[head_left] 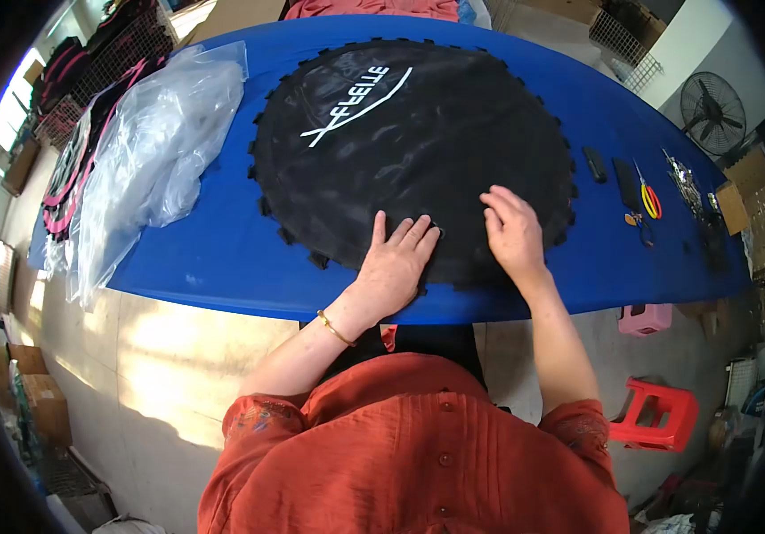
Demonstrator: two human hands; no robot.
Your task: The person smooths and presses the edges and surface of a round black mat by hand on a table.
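Note:
A round black fabric mat (pixel 471 133) with tabs around its edge and white lettering lies flat on the blue tablecloth (pixel 222 276). My left hand (pixel 397 258) rests on the mat's near edge, fingers spread. Beside its fingertips, a small dark ring-like item (pixel 437 231) is partly hidden. My right hand (pixel 514 233) is over the mat's near right part, its fingers slightly bent and nothing visible in them.
Clear plastic bags (pixel 155 142) lie at the left, beside pink-and-black pieces. At the right are a black object (pixel 594 165), yellow-red scissors (pixel 649 200) and a pile of metal parts (pixel 685 182). A red stool (pixel 658 414) stands on the floor.

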